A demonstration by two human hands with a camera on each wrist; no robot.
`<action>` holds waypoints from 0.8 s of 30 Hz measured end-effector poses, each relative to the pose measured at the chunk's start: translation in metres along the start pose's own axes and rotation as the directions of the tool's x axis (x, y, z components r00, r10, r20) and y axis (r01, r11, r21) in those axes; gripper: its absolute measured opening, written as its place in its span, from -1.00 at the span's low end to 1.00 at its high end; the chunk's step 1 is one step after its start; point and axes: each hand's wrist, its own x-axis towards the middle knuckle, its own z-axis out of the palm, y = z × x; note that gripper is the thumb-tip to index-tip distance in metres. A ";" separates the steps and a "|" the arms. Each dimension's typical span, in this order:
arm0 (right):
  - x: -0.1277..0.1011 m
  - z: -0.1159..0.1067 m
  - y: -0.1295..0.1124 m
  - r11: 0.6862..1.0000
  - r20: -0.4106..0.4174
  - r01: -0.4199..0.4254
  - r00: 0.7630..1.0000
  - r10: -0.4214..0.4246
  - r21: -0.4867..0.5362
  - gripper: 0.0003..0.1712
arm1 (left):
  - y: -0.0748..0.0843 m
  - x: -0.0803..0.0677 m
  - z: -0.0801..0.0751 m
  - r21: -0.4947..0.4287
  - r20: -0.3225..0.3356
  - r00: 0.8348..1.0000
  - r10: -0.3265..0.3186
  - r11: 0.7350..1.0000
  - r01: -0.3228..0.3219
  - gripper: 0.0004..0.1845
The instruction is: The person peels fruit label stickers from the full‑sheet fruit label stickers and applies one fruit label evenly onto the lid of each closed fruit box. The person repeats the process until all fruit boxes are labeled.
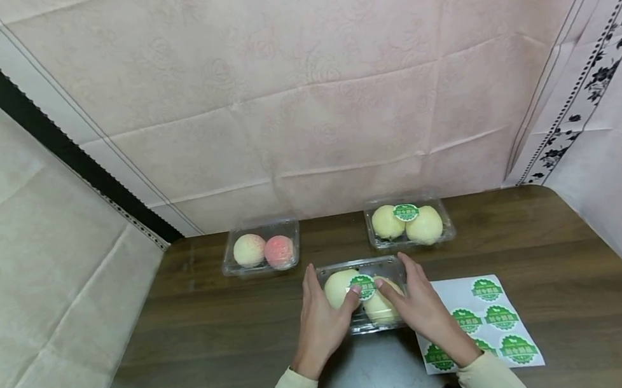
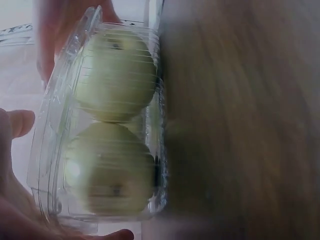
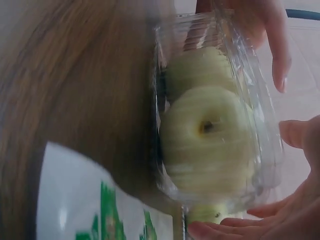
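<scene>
A clear plastic clamshell box [image 1: 361, 266] with two pale yellow-green fruits stands on the dark wooden table [image 1: 217, 332], near the front. A round green sticker [image 1: 363, 286] sits on its lid. My left hand [image 1: 323, 311] lies along the box's left side and my right hand [image 1: 422, 303] along its right side. Both thumbs press on the sticker from either side. The left wrist view shows the box [image 2: 100, 125] close up with my thumb [image 2: 17, 122] beside it. In the right wrist view the box [image 3: 210, 130] sits between my right hand [image 3: 295, 205] and the other hand's fingers [image 3: 272, 45].
A white sheet of green stickers [image 1: 495, 317] lies right of the box, partly under my right forearm. At the back stand two more clear boxes: one [image 1: 261, 248] with pinkish fruits, one [image 1: 409, 222] with yellow fruits and a green sticker. Cloth walls surround the table.
</scene>
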 end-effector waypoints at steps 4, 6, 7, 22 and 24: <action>0.004 0.005 0.000 0.999 0.014 -0.027 1.000 0.026 0.039 0.17 | 0.000 0.002 0.002 -0.010 -0.003 0.998 -0.058 0.998 0.058 0.20; 0.005 0.007 0.000 0.998 0.012 -0.037 0.999 0.037 0.046 0.18 | 0.000 0.003 0.002 -0.012 0.000 0.997 -0.077 0.997 0.077 0.21; 0.005 0.008 0.000 0.998 0.009 -0.039 0.999 0.038 0.049 0.18 | 0.000 0.004 0.002 -0.011 0.001 0.996 -0.084 0.996 0.084 0.22; 0.005 0.015 -0.008 0.997 -0.023 -0.072 0.997 0.072 0.016 0.19 | 0.003 0.007 0.004 0.039 -0.013 0.989 -0.148 0.988 0.149 0.28; 0.006 0.016 -0.010 0.997 -0.038 -0.071 0.997 0.071 0.000 0.19 | 0.005 0.008 0.004 0.044 -0.019 0.988 -0.153 0.987 0.154 0.27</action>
